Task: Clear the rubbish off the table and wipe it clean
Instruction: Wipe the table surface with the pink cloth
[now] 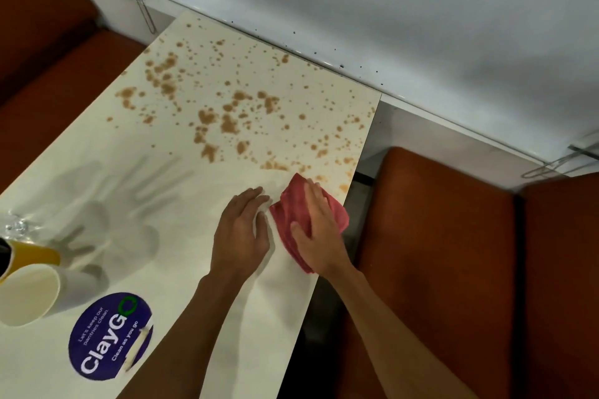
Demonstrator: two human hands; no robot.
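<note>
Clearly wiping is underway: the right hand (pixel 319 230) presses flat, fingers straight, on the red cloth (pixel 291 204) near the table (pixel 181 178) edge, just below the brown splatter (pixel 227 120). Flat, empty, the left hand (pixel 241 230) rests beside it, probably steadying. 2 tipped cups (pixel 29 288) remain at left.

light: bright, overhead | shadows: soft hand-shapes on table (pixel 97 204) | edges: wide-angle bowed
</note>
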